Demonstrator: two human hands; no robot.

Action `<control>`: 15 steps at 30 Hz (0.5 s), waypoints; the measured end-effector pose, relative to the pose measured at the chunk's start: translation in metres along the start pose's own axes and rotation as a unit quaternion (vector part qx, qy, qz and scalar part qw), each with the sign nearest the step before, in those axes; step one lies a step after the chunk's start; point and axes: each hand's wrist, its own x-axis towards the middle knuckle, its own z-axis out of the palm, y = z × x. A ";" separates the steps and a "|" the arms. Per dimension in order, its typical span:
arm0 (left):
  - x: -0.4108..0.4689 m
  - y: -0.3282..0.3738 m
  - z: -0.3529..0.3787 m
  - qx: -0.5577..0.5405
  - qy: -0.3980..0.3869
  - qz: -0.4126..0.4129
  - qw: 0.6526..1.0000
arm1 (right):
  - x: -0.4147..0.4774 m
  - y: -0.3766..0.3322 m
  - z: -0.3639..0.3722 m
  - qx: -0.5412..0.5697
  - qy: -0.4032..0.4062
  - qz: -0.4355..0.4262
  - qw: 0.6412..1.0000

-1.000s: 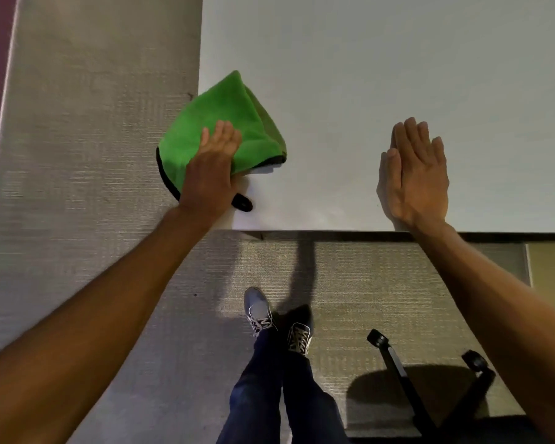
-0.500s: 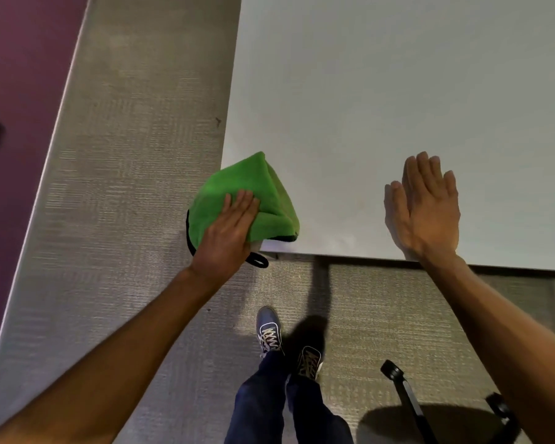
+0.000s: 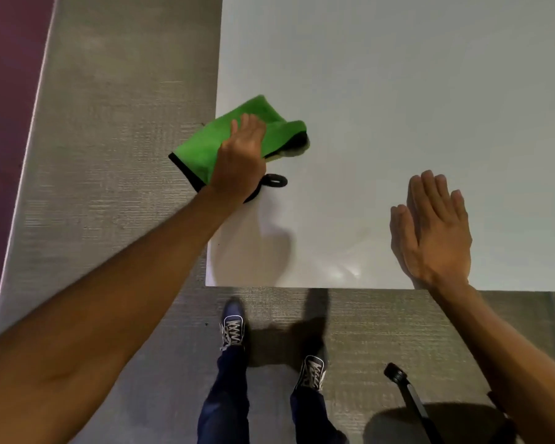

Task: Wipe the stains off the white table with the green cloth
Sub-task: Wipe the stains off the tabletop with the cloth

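Note:
The green cloth (image 3: 202,145), edged in black with a small black loop, lies folded over the left edge of the white table (image 3: 398,91). My left hand (image 3: 241,158) presses flat on top of it, fingers together, pinning it to the tabletop. Part of the cloth hangs past the table's left edge. My right hand (image 3: 433,229) rests flat on the table near its front edge, fingers spread, holding nothing. No stain is plainly visible on the white surface; a glossy patch shows near the front left corner.
Grey carpet (image 3: 109,155) lies left of and in front of the table. My two feet in dark sneakers (image 3: 234,328) stand just before the front edge. A black chair base (image 3: 407,392) sits at the lower right. A purple wall (image 3: 0,123) runs along the far left.
My left hand has pushed the cloth away from the front left corner, farther up the table's left edge and slightly rightward. The right hand stays flat in place.

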 end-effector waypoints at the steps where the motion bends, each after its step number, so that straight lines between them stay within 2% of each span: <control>1: 0.018 -0.001 0.004 0.006 -0.001 -0.002 1.000 | 0.000 -0.002 -0.002 0.005 0.001 0.003 1.000; 4: 0.077 -0.003 0.014 0.033 -0.060 -0.033 0.997 | -0.001 -0.009 -0.009 0.018 0.008 0.005 1.000; 8: 0.129 0.006 0.019 0.022 -0.036 -0.001 0.999 | 0.001 -0.011 -0.010 0.011 0.008 -0.001 1.000; 15: 0.071 0.018 0.013 0.039 -0.056 0.111 0.992 | 0.002 -0.012 -0.012 -0.005 0.017 -0.012 1.000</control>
